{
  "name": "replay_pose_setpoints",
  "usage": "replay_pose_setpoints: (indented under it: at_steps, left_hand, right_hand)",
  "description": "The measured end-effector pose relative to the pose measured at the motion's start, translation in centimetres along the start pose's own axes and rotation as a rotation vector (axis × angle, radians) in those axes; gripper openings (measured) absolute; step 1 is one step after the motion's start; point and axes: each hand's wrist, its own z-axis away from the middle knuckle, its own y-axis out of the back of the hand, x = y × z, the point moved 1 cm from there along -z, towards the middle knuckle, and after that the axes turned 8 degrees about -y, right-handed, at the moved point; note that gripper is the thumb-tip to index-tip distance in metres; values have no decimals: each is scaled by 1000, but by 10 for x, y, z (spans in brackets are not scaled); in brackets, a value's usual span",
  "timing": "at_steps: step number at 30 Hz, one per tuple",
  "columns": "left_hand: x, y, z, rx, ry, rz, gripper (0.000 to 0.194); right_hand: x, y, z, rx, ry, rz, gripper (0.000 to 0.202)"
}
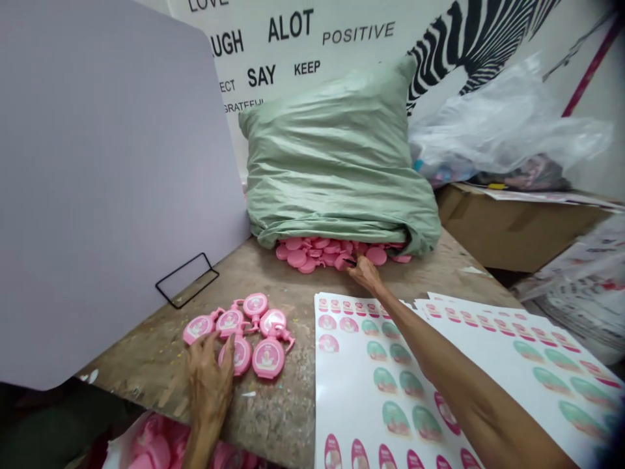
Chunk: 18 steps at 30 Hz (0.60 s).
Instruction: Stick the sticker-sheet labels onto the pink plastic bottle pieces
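Observation:
Several small pink plastic pieces shaped like pump bottles (pixel 268 358), with printed round labels on their faces, lie grouped on the worn table. My left hand (pixel 209 374) rests at the near edge of this group, its fingers apart and touching the closest pieces. Farther off, my right hand (pixel 365 273) reaches to a heap of unlabelled pink pieces (pixel 297 258) at the mouth of a green cloth sack (pixel 336 163). A thin dark pointed tool (pixel 349 262) sticks out of its closed fingers; its exact kind is too small to tell. My right forearm passes over a sticker sheet (pixel 349 384).
More sticker sheets (pixel 488 352) are stacked at the right. A large pale panel (pixel 112 182) with a black wire stand (pixel 188 280) borders the left. Behind right is a cardboard box (pixel 527 225) under plastic bags (pixel 502 130). Pink pieces (pixel 151 446) fill a bag below the front edge.

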Motion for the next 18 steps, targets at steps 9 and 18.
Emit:
replay_pose_setpoints:
  at_steps: [9, 18]
  left_hand:
    - [89, 5, -1, -8, -239, 352, 20]
    - [156, -29, 39, -955, -138, 889, 17]
  right_hand:
    - [-21, 49, 42, -176, 298, 186, 29]
    - [-23, 109, 184, -719, 595, -226, 16]
